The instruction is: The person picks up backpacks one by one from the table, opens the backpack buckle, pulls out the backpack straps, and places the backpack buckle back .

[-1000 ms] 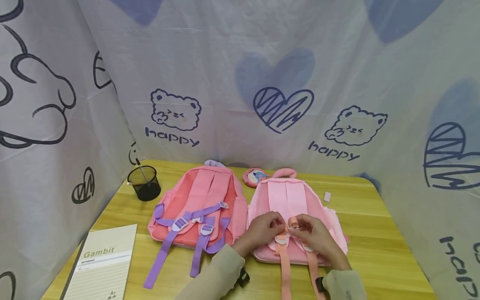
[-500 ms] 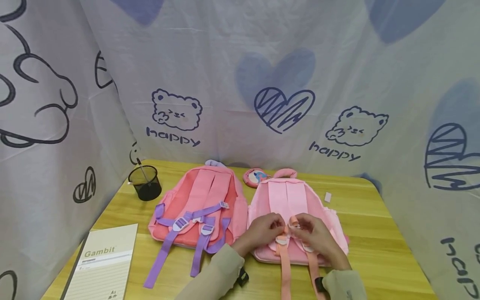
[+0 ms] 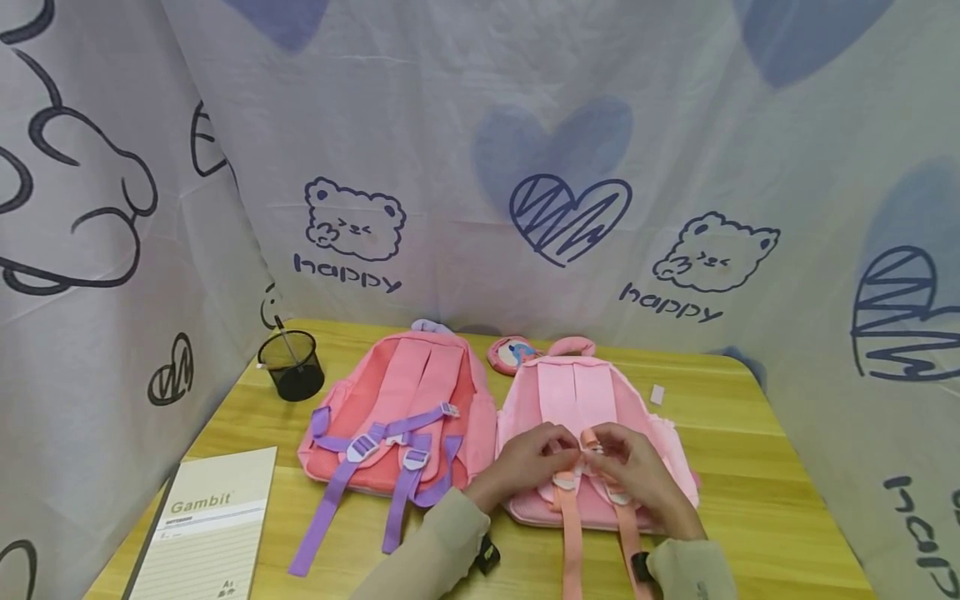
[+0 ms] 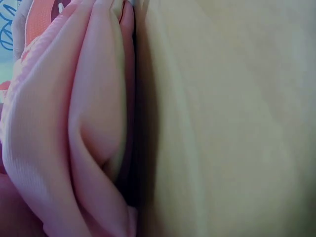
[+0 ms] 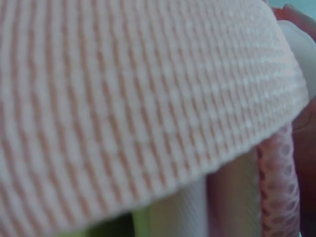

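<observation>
A light pink backpack (image 3: 557, 387) lies back side up on the table, its orange straps (image 3: 572, 533) hanging toward the front edge. Over its lower half my left hand (image 3: 534, 458) and right hand (image 3: 633, 467) meet fingertip to fingertip. Thumb and fingers of the right pinch a looped orange webbing strap (image 3: 589, 437) with a white buckle. My left thumb and fingers pinch at the same spot; their hold is mostly hidden behind the fingertips. The left wrist view has folded pink fabric (image 4: 96, 98) close up. In the right wrist view, ribbed webbing (image 5: 138, 98) fills most of the picture.
To the left lies a coral backpack (image 3: 420, 367) with purple straps. A black mesh pen cup (image 3: 296, 383) and a Gambit notebook (image 3: 206, 525) are farther left. Behind the bags sits a round pink pouch (image 3: 512, 354); a small white block (image 3: 657, 394) is at the right.
My left fingertips have moved slightly right, closer to the right hand's strap loop and buckle. The orange bit at the left fingertips is now mostly covered. The backpacks stay put.
</observation>
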Action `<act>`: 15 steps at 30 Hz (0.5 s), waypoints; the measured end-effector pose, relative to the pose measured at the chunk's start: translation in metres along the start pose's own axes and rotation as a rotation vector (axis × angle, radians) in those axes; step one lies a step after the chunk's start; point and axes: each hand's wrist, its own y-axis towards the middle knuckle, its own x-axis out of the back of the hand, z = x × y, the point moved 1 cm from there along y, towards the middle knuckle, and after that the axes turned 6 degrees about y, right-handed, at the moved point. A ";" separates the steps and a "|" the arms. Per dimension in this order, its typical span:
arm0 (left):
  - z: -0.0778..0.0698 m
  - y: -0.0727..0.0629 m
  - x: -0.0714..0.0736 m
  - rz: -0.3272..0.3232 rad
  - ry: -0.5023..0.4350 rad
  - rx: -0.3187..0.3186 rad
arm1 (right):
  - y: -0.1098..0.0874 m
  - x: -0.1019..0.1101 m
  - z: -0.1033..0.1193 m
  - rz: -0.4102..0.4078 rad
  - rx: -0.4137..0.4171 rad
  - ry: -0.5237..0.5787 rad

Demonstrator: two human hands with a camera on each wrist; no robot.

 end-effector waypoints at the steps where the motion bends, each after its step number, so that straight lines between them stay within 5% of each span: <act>1: 0.000 0.000 0.000 -0.006 -0.004 0.002 | 0.000 0.000 0.000 -0.001 -0.004 0.000; 15: -0.003 -0.001 0.001 0.012 0.000 0.021 | -0.002 0.004 0.006 -0.035 0.023 0.013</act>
